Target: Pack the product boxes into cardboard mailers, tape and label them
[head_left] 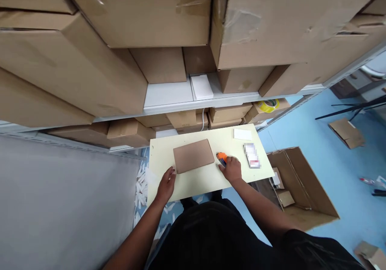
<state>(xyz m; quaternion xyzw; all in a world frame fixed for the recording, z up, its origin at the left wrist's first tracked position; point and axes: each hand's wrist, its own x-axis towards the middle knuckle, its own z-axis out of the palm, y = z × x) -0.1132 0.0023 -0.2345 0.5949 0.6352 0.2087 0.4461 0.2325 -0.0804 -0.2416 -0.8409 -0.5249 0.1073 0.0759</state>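
A flat brown cardboard box (194, 156) lies slightly turned on the pale yellow table (208, 181). My left hand (166, 185) is beside the box's lower left corner, fingers loosely curved and apart, holding nothing. To the right of the box, my right hand (231, 169) is closed around an orange and dark blue hand tool (222, 156); it resembles a cutter, though my fingers hide part of it. Beyond that hand lie a small printed packet (252, 155), blurred in places, and a white card or slip (242, 134).
Shelves of cardboard boxes (144, 13) rise behind the table, the upper ones overhanging it. A yellow tape roll (269, 105) rests on a lower box. An open carton (304, 189) stands on the floor at right. White scraps (141, 187) litter the floor at left, near the wall.
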